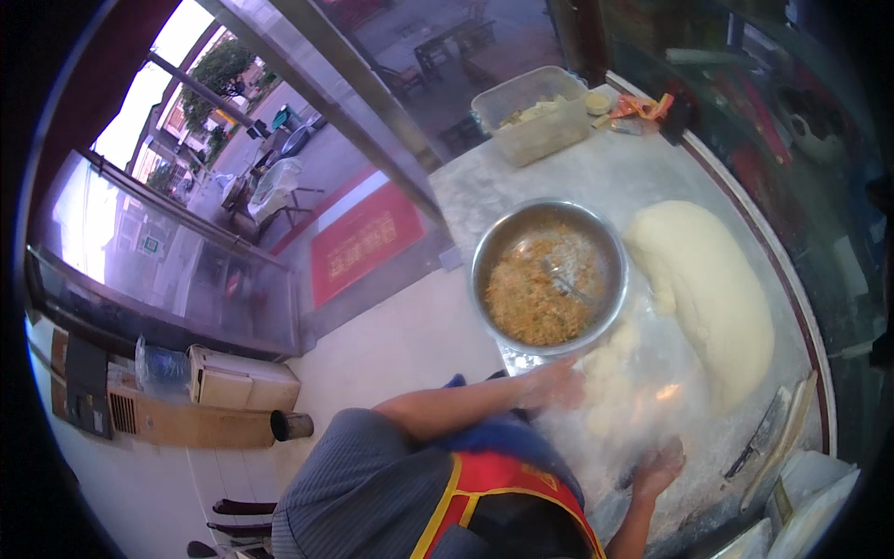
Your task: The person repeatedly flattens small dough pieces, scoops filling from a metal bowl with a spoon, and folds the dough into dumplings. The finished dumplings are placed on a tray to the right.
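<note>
On the floured metal worktop (698, 489), my left hand (561, 384) lies beside several pale dough pieces (609, 377), blurred; whether it grips one is unclear. Lower down, my right hand (656, 467) is near the worktop's front edge, its fingers bent; a small dark thing shows beside it, and I cannot tell whether the hand holds it. Above my left hand stands a steel bowl (482, 279) of orange-brown filling (538, 300) with white powder on it and a metal spoon (569, 285) in it. A large, smooth mass of dough (712, 286) lies right of the bowl.
A clear plastic container (552, 140) with pale contents stands at the worktop's far end, beside an orange-red packet (639, 106). A knife (761, 433) and a long wooden stick (782, 444) lie at the right. Glass panels line the right rim; a red mat (367, 241) lies by the doorway.
</note>
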Motion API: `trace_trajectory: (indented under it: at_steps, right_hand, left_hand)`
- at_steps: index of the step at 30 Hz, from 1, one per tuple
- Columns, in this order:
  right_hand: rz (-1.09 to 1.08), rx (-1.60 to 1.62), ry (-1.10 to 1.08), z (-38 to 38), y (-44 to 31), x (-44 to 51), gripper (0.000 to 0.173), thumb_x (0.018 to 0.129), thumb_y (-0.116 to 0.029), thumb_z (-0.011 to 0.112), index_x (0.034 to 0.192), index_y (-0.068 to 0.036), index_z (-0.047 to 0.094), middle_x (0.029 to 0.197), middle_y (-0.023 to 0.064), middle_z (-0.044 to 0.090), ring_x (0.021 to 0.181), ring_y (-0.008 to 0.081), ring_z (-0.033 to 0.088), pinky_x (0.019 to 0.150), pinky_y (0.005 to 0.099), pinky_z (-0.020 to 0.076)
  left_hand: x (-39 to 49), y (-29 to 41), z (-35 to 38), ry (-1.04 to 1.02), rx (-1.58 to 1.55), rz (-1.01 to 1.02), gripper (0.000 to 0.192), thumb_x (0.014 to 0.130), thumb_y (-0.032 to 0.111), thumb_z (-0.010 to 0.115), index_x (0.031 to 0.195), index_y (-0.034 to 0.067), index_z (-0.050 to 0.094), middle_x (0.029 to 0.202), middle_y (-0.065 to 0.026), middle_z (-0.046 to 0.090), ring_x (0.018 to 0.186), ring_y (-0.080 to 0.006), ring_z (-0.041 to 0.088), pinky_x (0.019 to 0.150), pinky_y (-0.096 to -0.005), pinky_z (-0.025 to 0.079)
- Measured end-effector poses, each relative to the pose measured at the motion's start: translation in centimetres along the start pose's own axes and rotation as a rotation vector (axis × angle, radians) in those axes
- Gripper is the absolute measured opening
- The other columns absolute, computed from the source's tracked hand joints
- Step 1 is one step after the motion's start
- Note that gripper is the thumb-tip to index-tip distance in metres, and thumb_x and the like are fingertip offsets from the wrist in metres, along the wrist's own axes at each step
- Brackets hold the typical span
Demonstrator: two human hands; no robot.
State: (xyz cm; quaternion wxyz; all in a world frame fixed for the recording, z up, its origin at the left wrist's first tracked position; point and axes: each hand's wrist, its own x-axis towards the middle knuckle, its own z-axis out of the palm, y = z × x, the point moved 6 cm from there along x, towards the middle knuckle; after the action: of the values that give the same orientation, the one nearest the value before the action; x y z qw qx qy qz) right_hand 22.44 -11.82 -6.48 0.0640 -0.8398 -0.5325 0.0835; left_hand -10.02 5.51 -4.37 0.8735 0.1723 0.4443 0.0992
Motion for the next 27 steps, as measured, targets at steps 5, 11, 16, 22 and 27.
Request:
trace_trajectory:
  at_steps: [5,11,16,22,27]
  right_hand:
    - [0.020,-0.305,0.022,3.3,-1.0,6.0,0.061,0.106,-0.043,0.045,0.156,-0.008,0.039,0.166,0.0184,0.028,0.152,0.0390,0.027,0.124,0.0555,0.0194]
    - [0.011,-0.072,-0.109,0.8,-6.4,8.2,0.061,0.101,-0.036,0.059,0.152,-0.005,0.045,0.161,0.0272,0.032,0.150,0.0467,0.028,0.123,0.0561,0.0234]
    - [0.327,0.450,0.035,0.2,4.1,5.4,0.047,0.089,-0.022,0.077,0.126,0.003,0.062,0.132,0.0261,0.056,0.121,0.0386,0.060,0.101,0.0488,0.0496]
    - [0.186,0.423,-0.071,1.4,2.7,3.9,0.028,0.084,-0.014,0.080,0.090,-0.003,0.055,0.091,0.0111,0.057,0.085,0.0278,0.064,0.068,0.0438,0.0505]
    - [0.427,1.607,-0.146,0.1,-0.6,4.2,0.030,0.086,-0.008,0.077,0.102,-0.007,0.053,0.099,0.0071,0.061,0.090,0.0235,0.065,0.073,0.0391,0.0552]
  left_hand:
    - [-0.5,-0.7,0.8,-0.048,0.049,-0.017,0.076,0.103,0.072,0.030,0.131,0.005,0.054,0.116,-0.0163,0.069,0.098,-0.0297,0.069,0.087,-0.0437,0.055]
    - [0.9,-1.1,1.1,-0.034,0.064,-0.007,0.076,0.103,0.072,0.031,0.133,0.005,0.051,0.114,-0.0190,0.069,0.101,-0.0313,0.070,0.084,-0.0445,0.056]
    - [1.8,-0.1,2.0,-0.089,0.047,0.021,0.077,0.102,0.072,0.035,0.135,0.005,0.050,0.115,-0.0192,0.068,0.102,-0.0322,0.070,0.085,-0.0459,0.056]
    - [2.0,-0.1,3.5,-0.055,0.131,0.008,0.071,0.102,0.068,0.042,0.133,0.005,0.053,0.115,-0.0161,0.068,0.103,-0.0293,0.068,0.090,-0.0434,0.054]
    - [1.9,0.8,5.6,-0.256,0.518,0.351,0.063,0.105,0.057,0.050,0.141,0.006,0.051,0.123,-0.0121,0.065,0.107,-0.0217,0.065,0.093,-0.0375,0.053]
